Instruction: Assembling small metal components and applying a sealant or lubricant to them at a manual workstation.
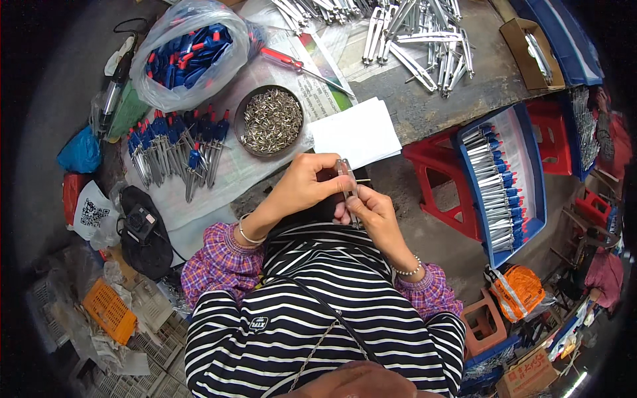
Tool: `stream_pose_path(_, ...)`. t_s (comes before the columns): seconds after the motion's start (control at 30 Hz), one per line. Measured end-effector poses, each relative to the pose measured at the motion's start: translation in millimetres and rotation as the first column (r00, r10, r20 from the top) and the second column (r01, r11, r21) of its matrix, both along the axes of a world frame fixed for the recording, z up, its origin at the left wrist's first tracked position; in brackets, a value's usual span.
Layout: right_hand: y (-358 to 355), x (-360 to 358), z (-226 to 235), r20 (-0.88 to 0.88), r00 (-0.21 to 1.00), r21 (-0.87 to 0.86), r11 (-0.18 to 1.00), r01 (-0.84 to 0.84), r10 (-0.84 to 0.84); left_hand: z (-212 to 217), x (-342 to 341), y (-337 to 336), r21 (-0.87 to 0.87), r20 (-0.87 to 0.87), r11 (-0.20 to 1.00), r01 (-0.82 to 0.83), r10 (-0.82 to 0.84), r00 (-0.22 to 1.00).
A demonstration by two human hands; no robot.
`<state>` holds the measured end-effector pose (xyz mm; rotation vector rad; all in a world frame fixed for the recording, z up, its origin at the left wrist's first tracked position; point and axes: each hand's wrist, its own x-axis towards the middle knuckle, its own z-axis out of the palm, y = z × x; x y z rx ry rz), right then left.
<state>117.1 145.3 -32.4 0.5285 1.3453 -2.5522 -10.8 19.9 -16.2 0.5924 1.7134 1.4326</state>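
In front of my body, my left hand and my right hand both grip a slim, slotted metal piece. My left thumb presses on its upper part, while the right fingers close round its lower part. A thin pin or rod juts out to the right beside it. Just beyond the hands lies a stack of white paper. To the left of the paper stands a round bowl full of small metal pins. Similar slotted metal pieces lie heaped at the far side of the table.
Metal tools with blue-and-red ends lie left of the bowl, below a plastic bag of blue-and-red parts. A red-handled screwdriver rests behind the bowl. At right, a blue tray of similar tools is by a red stool.
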Motion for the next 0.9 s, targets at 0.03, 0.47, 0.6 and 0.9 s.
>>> stream_pose_path(0.03, -0.2, -0.4, 1.9, 0.009, 1.0, -0.001, 1.0, 0.006, -0.006, 1.5, -0.1, 0.6, 0.024, -0.029, 1.0, -0.003, 0.003, 1.0)
stream_pose_path(0.47, 0.2, -2.7, -1.3, 0.003, 1.0, -0.057, 0.998, -0.018, 0.018, 3.6, -0.4, -0.9, -0.03, -0.059, 0.999, -0.013, 0.011, 0.998)
stream_pose_path(0.6, 12.9, -6.2, 4.9, 0.033, 0.997, -0.248, 0.967, -0.054, 0.064, 9.2, -7.8, -4.7, 0.013, 0.1, 0.999, 0.053, -0.054, 0.993)
stream_pose_path(0.9, 12.5, -1.1, -20.5, -0.147, 0.938, -0.93, 0.28, -0.239, 0.313, 20.1, -17.9, -4.4, 0.191, 0.313, 0.973, 0.133, -0.188, 0.931)
